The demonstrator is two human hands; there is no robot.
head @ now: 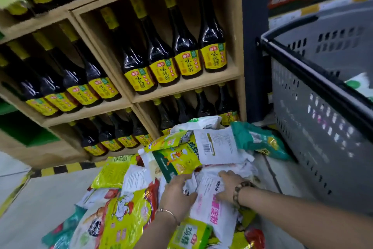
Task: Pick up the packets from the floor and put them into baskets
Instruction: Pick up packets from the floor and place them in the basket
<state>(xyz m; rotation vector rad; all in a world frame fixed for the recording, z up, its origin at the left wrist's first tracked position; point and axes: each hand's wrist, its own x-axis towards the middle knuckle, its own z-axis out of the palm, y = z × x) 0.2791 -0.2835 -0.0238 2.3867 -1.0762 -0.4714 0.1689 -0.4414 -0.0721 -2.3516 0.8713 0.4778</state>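
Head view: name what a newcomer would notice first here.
The heap of packets on the floor fills the lower middle, with the left hand and right hand both gripping a white packet with pink print on top of it. Behind, wooden shelves hold rows of dark bottles with yellow labels, and a grey basket stands at the right, close beside the heap.

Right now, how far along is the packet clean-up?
Early: at least one white-and-green packet shows inside the grey basket. In hand: left hand and right hand hold a white packet with pink print. Left: a large pile of packets on the floor, including a teal packet beside the basket.
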